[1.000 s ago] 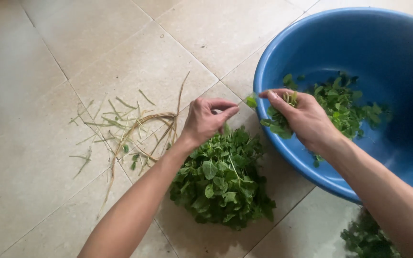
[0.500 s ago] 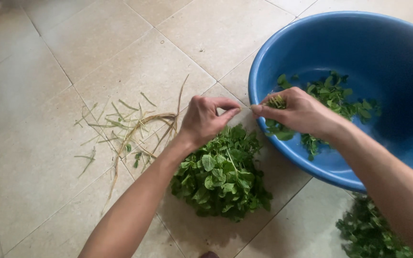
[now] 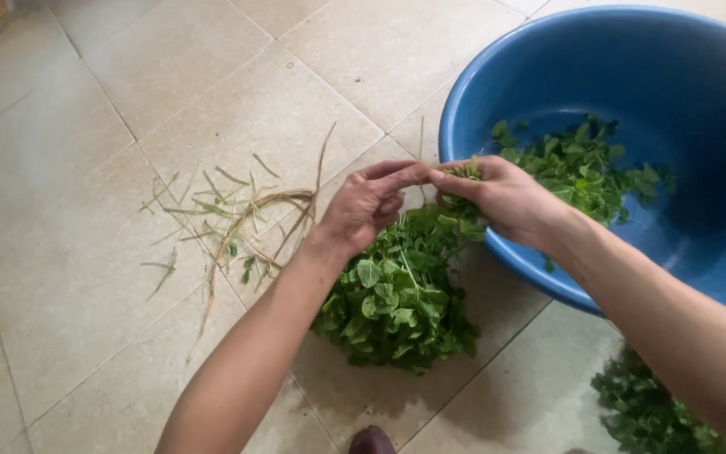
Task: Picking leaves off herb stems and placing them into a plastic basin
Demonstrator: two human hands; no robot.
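Right hand (image 3: 510,197) moved from basin (image 3: 598,59) to left hand (image 3: 371,206), frame centre; both pinch, apparently, one sprig (image 3: 464,172) above herb pile (image 3: 397,303).

The large round plastic basin (image 3: 632,76) is solid bright blue, and the leafy herb sprigs inside it (image 3: 586,168) are deep green. The heap of leafy herb sprigs on the floor (image 3: 397,303) is the same green; the stripped stems (image 3: 237,219) beside it are pale straw-yellow to olive. The square floor tiles (image 3: 128,126) are plain beige with thin darker grout lines.
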